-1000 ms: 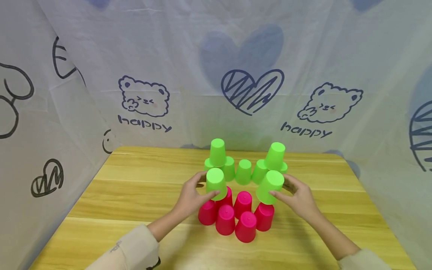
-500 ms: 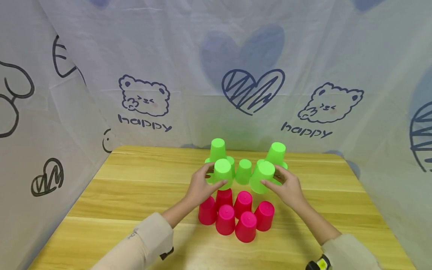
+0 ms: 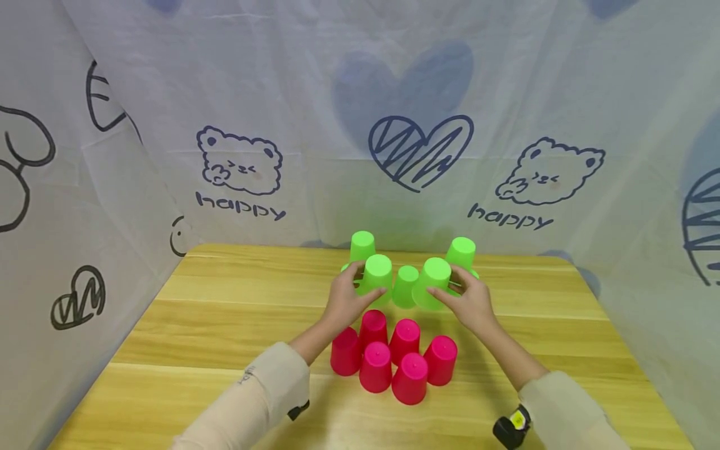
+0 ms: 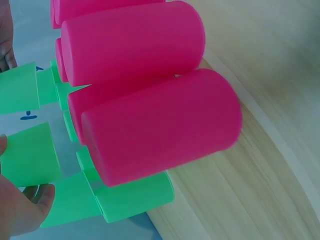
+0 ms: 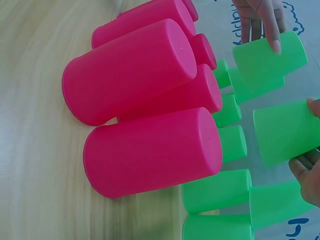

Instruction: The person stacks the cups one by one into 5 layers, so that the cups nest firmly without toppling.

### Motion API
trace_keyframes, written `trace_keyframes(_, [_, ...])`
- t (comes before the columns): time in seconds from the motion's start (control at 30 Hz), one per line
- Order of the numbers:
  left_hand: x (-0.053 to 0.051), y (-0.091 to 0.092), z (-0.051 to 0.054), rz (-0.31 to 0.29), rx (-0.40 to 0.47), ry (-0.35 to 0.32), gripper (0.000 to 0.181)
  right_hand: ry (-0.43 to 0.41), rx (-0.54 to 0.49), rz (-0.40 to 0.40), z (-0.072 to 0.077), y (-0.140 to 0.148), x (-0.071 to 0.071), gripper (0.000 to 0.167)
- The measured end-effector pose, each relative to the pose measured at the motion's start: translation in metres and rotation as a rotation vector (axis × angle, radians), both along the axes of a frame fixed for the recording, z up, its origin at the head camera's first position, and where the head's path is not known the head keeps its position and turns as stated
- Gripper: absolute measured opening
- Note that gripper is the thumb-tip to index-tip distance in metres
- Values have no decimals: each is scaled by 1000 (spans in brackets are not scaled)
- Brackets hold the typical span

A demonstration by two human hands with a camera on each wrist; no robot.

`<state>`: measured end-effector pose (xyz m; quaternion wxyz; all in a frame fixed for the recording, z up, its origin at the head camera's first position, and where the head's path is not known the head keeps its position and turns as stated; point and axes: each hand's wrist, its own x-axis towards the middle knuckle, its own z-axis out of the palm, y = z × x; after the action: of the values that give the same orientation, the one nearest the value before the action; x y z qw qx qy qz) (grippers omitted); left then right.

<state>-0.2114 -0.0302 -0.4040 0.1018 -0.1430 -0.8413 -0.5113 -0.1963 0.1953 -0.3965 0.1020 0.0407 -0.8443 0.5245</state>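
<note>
My left hand point(image 3: 345, 297) grips an upside-down green cup point(image 3: 378, 274), its thumb on the near side. Another upside-down green cup point(image 3: 433, 281) is held by my right hand point(image 3: 471, 299) in the same manner. Both cups hang apart from each other over the back green row, where one row cup point(image 3: 405, 287) shows between them. Upper green cups stand on the row's left end point(image 3: 362, 245) and right end point(image 3: 462, 252). In the right wrist view the held cup point(image 5: 285, 132) is clear of the row. My hands and their cups hide much of the row.
Several upside-down red-pink cups point(image 3: 375, 367) stand in a cluster on the wooden table point(image 3: 225, 300), in front of the green row. A printed cloth point(image 3: 326, 187) hangs behind the table and along its sides.
Both hands have moved away from the body and toward each other with their green cups, from above the red-pink cups to the back green row. The standing cups have not moved.
</note>
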Motion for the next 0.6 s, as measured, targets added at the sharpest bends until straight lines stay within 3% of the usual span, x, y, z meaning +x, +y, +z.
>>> trace_keyframes(0.2, [-5, 11, 0, 20, 11, -6, 53, -8, -15, -53, 0, -5, -8, 53])
trace_keyframes(0.6, [-19, 32, 3, 81, -82, -4, 54, 11, -31, -158, -7, -16, -25, 55])
